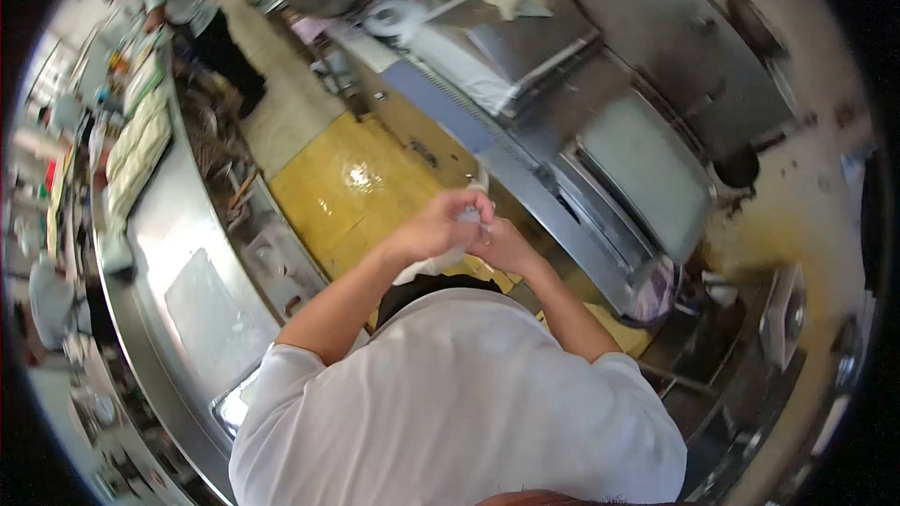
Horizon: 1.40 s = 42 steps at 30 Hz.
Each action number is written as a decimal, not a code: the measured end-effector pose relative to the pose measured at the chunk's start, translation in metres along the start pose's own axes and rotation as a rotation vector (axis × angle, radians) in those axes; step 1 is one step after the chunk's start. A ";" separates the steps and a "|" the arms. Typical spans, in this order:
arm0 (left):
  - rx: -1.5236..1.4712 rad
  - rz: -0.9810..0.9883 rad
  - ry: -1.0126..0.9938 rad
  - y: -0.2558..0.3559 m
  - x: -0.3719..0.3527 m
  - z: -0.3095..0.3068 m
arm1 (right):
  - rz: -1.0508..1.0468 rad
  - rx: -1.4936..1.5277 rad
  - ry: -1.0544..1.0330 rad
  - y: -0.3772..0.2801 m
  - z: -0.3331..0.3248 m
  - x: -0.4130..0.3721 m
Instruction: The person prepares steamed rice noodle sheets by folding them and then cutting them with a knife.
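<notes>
In the middle of the head view, my left hand [436, 227] and my right hand [506, 245] meet in front of my waist. The left fingers are curled over, with the fingertips close to the right hand. A thin whitish piece [472, 216] shows between the two hands; I cannot tell what it is. My right hand is bent inward beneath the left fingertips, its own fingers partly covered. Just below the hands, white cloth [427, 268] hangs beside a dark waistband [441, 286].
On the left runs a long steel counter [202, 281] bearing a pale bundled cloth [141, 150]. Cooking equipment with a flat pale lid [647, 178] stands on the right. Between them lies a wet yellow floor [347, 183]. A co-worker [192, 19] stands at the far left.
</notes>
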<state>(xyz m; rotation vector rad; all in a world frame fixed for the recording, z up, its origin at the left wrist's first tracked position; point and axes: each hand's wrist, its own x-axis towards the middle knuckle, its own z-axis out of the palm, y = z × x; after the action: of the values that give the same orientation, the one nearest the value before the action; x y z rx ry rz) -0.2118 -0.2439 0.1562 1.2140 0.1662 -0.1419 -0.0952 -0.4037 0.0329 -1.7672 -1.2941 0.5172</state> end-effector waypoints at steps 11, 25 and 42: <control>0.538 0.636 0.179 0.165 0.161 0.035 | 0.602 -0.132 0.738 0.000 -0.259 -0.134; 0.606 0.503 -0.095 0.025 0.424 0.040 | 0.982 -0.480 1.023 0.097 -0.348 -0.173; 1.530 0.475 -0.366 -0.122 0.468 0.058 | 1.035 -0.716 0.045 0.224 -0.311 -0.072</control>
<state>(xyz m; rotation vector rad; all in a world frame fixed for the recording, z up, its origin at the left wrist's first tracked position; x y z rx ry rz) 0.2251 -0.3494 -0.0309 2.6621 -0.6890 -0.0525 0.2325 -0.6128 0.0059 -3.0134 -0.4238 0.5815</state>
